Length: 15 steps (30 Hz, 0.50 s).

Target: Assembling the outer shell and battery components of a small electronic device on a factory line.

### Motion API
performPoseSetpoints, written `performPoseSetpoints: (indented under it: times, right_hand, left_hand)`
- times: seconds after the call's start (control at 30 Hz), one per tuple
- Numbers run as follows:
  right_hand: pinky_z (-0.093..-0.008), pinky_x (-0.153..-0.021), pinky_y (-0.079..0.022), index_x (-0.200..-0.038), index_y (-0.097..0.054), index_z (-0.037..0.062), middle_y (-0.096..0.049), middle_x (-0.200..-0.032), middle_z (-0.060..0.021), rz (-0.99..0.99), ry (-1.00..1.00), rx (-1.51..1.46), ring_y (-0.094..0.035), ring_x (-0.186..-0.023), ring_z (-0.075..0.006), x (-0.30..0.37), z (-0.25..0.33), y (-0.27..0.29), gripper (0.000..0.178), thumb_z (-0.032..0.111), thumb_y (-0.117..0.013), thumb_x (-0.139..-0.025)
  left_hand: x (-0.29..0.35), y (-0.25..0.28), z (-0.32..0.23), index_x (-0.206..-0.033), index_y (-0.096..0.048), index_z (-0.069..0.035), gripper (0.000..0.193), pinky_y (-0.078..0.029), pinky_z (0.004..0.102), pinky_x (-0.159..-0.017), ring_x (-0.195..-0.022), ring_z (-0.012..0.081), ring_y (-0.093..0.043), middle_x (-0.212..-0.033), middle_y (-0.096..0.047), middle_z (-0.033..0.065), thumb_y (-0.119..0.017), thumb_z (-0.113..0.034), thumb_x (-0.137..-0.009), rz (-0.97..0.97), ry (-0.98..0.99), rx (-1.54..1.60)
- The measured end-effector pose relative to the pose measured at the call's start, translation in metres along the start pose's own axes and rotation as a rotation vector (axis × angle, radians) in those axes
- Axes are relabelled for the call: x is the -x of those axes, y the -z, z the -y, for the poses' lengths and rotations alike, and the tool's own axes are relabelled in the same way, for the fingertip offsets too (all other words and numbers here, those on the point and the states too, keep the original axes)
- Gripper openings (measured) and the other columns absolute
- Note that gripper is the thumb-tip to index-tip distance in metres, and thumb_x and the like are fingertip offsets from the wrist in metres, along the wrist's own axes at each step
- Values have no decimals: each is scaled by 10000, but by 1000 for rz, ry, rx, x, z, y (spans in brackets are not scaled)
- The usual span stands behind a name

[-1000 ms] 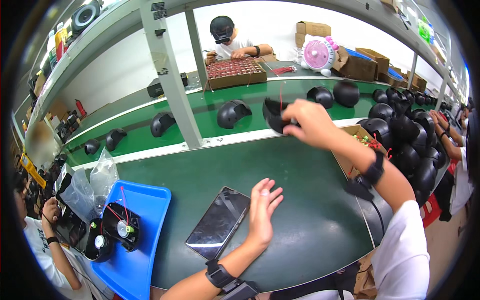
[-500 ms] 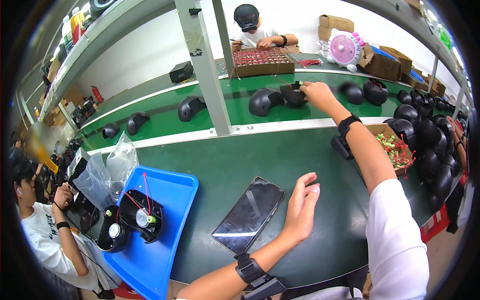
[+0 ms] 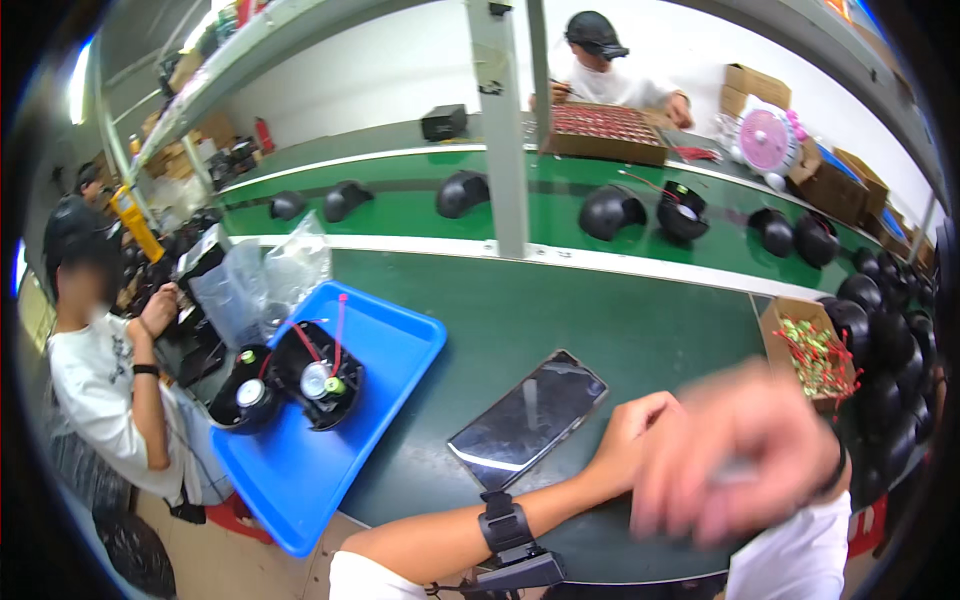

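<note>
My right hand [image 3: 735,450] is smeared by motion over the right part of the dark green table, in front of my left hand. A small grey patch shows between its fingers, too blurred to name. My left hand [image 3: 628,435] rests beside a black smartphone [image 3: 530,420], its fingertips partly hidden behind the right hand. On the green conveyor belt sits a black rounded shell [image 3: 682,222] with a wired part inside. Another black shell [image 3: 610,212] lies to its left. A blue tray [image 3: 400,335] holds two black shells with round silver parts [image 3: 318,380] and red wires.
A cardboard box [image 3: 775,335] of green parts with red wires stands at the right, beside piled black shells [image 3: 890,350]. Plastic bags [image 3: 295,265] lie behind the tray. A metal post [image 3: 505,150] rises at the belt. Co-workers sit at left and across.
My right hand has let go of the wired shell on the belt and come back toward me, in front of my left hand. The view has swung left.
</note>
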State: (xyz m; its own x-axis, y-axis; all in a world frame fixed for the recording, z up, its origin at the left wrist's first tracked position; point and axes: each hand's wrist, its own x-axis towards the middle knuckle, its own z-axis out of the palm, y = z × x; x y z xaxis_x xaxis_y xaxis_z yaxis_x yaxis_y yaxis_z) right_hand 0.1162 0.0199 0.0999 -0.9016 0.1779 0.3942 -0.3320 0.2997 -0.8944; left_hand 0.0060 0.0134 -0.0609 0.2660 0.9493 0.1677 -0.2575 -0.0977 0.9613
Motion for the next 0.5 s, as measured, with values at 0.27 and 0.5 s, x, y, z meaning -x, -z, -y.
performPoseSetpoints:
  times: [0.27,0.5]
  right_hand:
    - [-362,-791,-481,-868,-605,-24,-582,-1001,-193,126,1,-491,-593,-880,-276,26,32,-58,76,46,-625,-844]
    - [-357,-710,-492,-777,-637,-24,-638,-827,-160,153,45,-438,-603,-745,-285,31,38,-41,68,6,-646,-838]
  left_hand:
    - [-5,-11,-2,-806,-586,-33,257,-445,221,-601,-668,69,-546,-734,-616,23,-454,-190,-962,48,24,8]
    - [-5,-5,-4,-841,-581,-35,244,-450,224,-640,-689,69,-537,-794,-629,33,-441,-177,-981,84,48,8]
